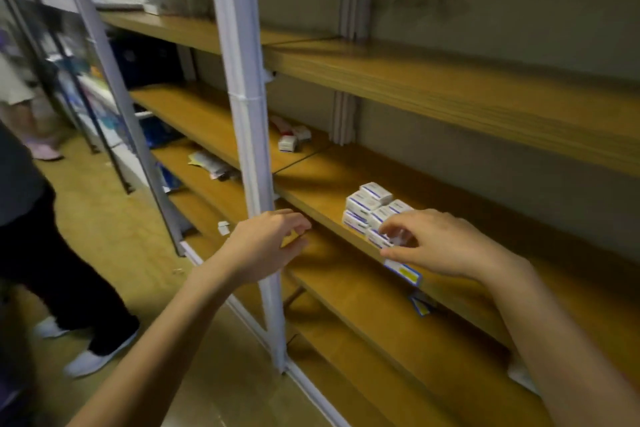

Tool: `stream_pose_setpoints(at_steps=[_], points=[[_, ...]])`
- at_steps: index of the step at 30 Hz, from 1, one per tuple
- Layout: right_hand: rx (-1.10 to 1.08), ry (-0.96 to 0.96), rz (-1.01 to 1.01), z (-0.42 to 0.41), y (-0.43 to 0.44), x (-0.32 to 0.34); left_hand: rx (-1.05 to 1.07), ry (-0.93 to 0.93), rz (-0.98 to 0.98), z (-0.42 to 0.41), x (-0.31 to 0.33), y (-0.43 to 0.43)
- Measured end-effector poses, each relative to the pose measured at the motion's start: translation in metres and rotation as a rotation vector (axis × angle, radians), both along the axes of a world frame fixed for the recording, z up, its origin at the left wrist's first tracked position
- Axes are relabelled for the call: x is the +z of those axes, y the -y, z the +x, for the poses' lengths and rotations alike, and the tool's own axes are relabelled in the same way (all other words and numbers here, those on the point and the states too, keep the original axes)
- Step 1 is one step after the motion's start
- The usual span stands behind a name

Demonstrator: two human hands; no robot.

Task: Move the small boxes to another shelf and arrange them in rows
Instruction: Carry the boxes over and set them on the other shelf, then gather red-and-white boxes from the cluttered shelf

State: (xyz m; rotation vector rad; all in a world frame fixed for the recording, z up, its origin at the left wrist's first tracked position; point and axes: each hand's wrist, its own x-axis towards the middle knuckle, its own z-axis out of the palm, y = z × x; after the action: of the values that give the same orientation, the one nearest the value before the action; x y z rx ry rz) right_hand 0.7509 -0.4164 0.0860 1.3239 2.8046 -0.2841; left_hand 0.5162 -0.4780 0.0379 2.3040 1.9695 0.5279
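Several small white boxes with blue stripes [369, 206] sit stacked in a cluster near the front edge of the middle wooden shelf [467, 218]. My right hand [440, 243] is at the near end of the cluster, thumb and fingers pinching the nearest small box [379, 239]. My left hand [266, 243] hovers in front of the white upright post [249, 149], fingers loosely curled and holding nothing. Two more small boxes [291, 140] lie further back on the same shelf level.
A bare wooden shelf [450, 87] runs above, and lower shelves [381, 340] below. A blue and yellow label [403, 270] hangs on the shelf edge. Another person [52, 270] in dark trousers stands on the left of the aisle. Papers [211, 163] lie on a lower shelf.
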Motion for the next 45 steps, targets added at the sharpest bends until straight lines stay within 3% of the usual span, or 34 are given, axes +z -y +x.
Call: stream_pose_setpoints(at_steps=[9,16,28,34,45], points=[[0.123,-0.129,-0.003,-0.186,0.010,-0.010,0.140,-0.098,-0.061,-0.164,0.004,0.028],[0.160,-0.142,-0.018,-0.284,-0.008,-0.010,0.195,-0.085,-0.111,-0.246,0.004,0.027],[0.196,-0.268,0.083,-0.400,-0.096,-0.037,0.198,-0.067,-0.018,-0.358,-0.003,-0.076],[0.093,-0.277,0.089,-0.443,-0.160,-0.035,0.093,-0.131,-0.039,-0.406,0.000,-0.166],[-0.277,-0.220,0.052,-0.465,-0.237,-0.044,-0.201,-0.073,-0.106,-0.432,-0.022,-0.303]])
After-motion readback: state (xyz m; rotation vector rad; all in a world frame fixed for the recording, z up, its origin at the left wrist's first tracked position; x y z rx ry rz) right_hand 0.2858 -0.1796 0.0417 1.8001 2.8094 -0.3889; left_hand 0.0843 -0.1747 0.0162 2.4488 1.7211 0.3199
